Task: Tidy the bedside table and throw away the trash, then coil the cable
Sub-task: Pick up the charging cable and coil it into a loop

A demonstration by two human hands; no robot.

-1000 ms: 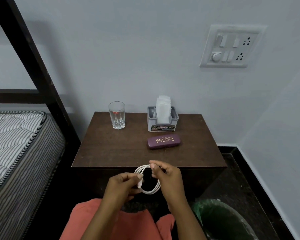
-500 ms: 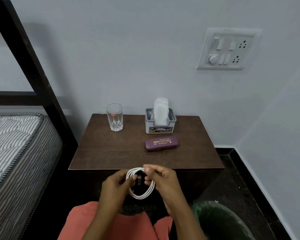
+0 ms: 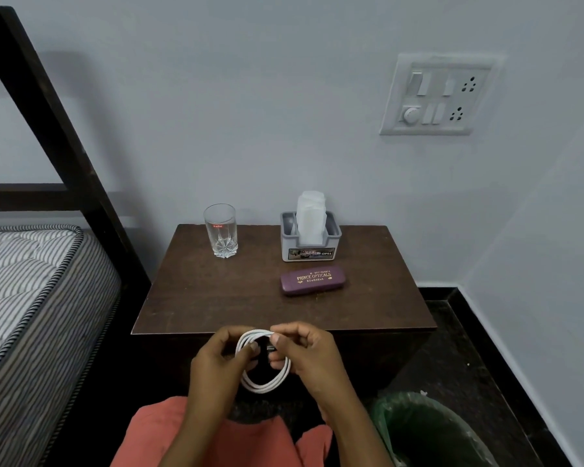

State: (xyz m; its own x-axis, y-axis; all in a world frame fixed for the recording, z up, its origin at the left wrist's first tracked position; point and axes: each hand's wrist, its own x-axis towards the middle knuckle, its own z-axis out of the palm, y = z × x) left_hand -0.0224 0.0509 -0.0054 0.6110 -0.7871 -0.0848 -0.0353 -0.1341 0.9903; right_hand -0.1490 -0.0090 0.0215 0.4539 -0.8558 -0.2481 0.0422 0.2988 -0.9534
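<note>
A white cable [image 3: 267, 384] hangs as a small coil of several loops in front of the bedside table's [image 3: 216, 298] near edge. My left hand [image 3: 216, 362] pinches the coil's left side. My right hand [image 3: 307, 352] grips its top right, thumb and fingers closed over the strands and a dark plug end. On the brown table top stand a clear drinking glass [image 3: 220, 230], a grey tissue holder [image 3: 311, 242] with white tissues, and a purple spectacle case [image 3: 312, 280].
A bin with a green liner [image 3: 425, 429] stands on the dark floor at the lower right. A striped mattress [image 3: 31, 281] and dark bed frame [image 3: 48, 106] fill the left. A switchboard [image 3: 439, 94] is on the wall.
Both hands have shifted slightly left with the cable. The coil now looks rounder and tighter, and my right fingers have closed over its top.
</note>
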